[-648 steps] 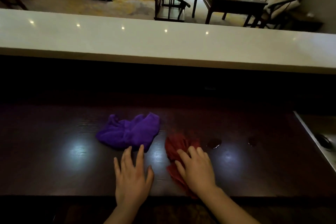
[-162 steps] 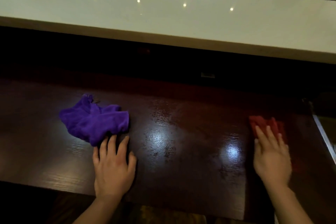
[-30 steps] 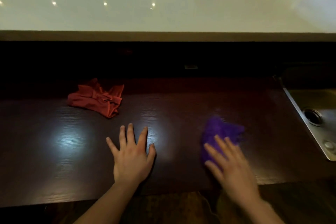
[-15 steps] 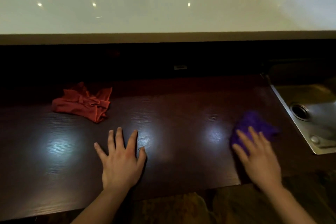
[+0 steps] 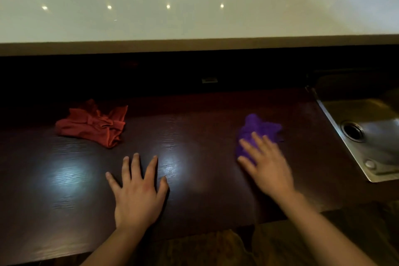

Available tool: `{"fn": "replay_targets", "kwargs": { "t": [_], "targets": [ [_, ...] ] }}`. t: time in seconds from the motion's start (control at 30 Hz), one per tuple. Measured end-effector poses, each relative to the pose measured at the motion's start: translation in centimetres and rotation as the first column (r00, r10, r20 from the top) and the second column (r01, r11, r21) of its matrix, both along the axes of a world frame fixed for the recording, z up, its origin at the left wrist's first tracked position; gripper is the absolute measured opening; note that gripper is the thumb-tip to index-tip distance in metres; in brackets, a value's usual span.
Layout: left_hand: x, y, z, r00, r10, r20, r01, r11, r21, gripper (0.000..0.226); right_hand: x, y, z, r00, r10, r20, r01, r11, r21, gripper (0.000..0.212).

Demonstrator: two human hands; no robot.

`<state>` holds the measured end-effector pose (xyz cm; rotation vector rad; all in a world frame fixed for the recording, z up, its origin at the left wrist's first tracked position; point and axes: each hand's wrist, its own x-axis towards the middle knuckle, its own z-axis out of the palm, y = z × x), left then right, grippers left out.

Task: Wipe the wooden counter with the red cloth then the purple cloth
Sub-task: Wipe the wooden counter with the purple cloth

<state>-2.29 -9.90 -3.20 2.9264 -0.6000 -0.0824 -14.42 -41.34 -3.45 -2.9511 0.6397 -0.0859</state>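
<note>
The left hand (image 5: pixel 138 192) lies palm down and flat on the worktop (image 5: pixel 194 179), close to its near edge, fingers spread and pointing away from the person, thumb out to the right. Its bare forearm runs back over the near edge. The right hand (image 5: pixel 266 162) is further toward the worktop's right end, also palm down with fingers extended and slightly splayed, pressing on the purple cloth (image 5: pixel 257 129). It is blurred. Its bare forearm angles back and to the right.

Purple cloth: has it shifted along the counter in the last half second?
Yes. The purple cloth, under the right hand, has slid left, away from the sink; the gap of bare wood between them is wider.
</note>
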Motion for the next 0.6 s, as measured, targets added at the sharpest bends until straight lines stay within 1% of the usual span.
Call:
{"fn": "replay_targets", "kwargs": {
  "t": [0.07,0.1,0.17,0.2,0.23,0.27,0.33,0.4,0.43,0.47,0.5,0.53,0.57,0.6],
  "targets": [
    [0.0,0.0,0.0,1.0,0.0,0.004,0.0,1.0,-0.008,0.066,2.3,-4.3,0.7,0.974,-0.227,-0.016,0.227,0.974,0.015,0.054],
    [0.1,0.0,0.0,1.0,-0.003,0.004,0.003,1.0,-0.007,0.065,3.5,-5.3,0.9,0.953,-0.301,-0.032,0.302,0.953,0.033,0.056],
    [0.1,-0.1,0.1,1.0,-0.005,0.001,0.005,1.0,0.004,0.065,5.8,-4.9,1.1,0.926,-0.377,-0.034,0.378,0.925,0.048,0.055],
    [0.0,-0.1,0.2,1.0,-0.005,-0.005,0.005,1.0,0.01,0.066,6.5,-3.5,1.3,0.933,-0.359,-0.029,0.36,0.932,0.052,0.054],
    [0.0,-0.1,0.2,1.0,-0.006,-0.012,0.007,1.0,0.011,0.066,7.1,-1.6,1.2,0.955,-0.297,-0.022,0.298,0.954,0.041,0.053],
    [0.0,-0.1,0.3,1.0,-0.01,-0.019,0.01,1.0,0.009,0.066,7.3,1.0,1.0,0.98,-0.199,-0.006,0.199,0.979,0.035,0.052],
    [0.1,-0.1,0.3,1.0,-0.008,-0.022,0.009,1.0,0.004,0.066,6.3,7.0,0.1,0.998,0.061,0.023,-0.062,0.997,0.039,0.052],
    [0.1,0.2,0.1,1.0,-0.01,-0.013,0.01,1.0,0.008,0.065,3.9,10.1,-0.6,0.945,0.327,0.018,-0.328,0.944,0.034,0.052],
    [0.0,0.3,0.0,1.0,-0.013,-0.009,0.013,1.0,0.003,0.065,3.3,8.9,-0.4,0.904,0.427,-0.004,-0.426,0.904,0.033,0.052],
    [0.1,0.3,0.0,1.0,-0.015,-0.007,0.015,1.0,-0.003,0.065,3.5,6.5,-0.4,0.889,0.458,-0.014,-0.458,0.889,0.013,0.053],
    [0.2,0.3,-0.1,1.0,-0.014,-0.007,0.014,1.0,-0.008,0.065,4.1,3.8,-0.5,0.908,0.419,0.001,-0.419,0.908,-0.031,0.053],
    [0.2,0.3,-0.1,1.0,-0.013,-0.008,0.013,1.0,-0.01,0.065,5.2,1.0,-0.4,0.949,0.315,0.021,-0.314,0.947,-0.063,0.053],
    [0.2,0.3,-0.2,1.0,-0.01,-0.009,0.01,1.0,-0.008,0.064,6.5,-1.5,0.0,0.987,0.16,0.006,-0.16,0.986,-0.054,0.054],
    [0.2,0.2,-0.2,1.0,-0.008,-0.009,0.008,1.0,-0.005,0.064,8.2,-3.2,0.3,1.0,-0.002,-0.015,0.002,1.0,-0.029,0.054]
  ]
}}
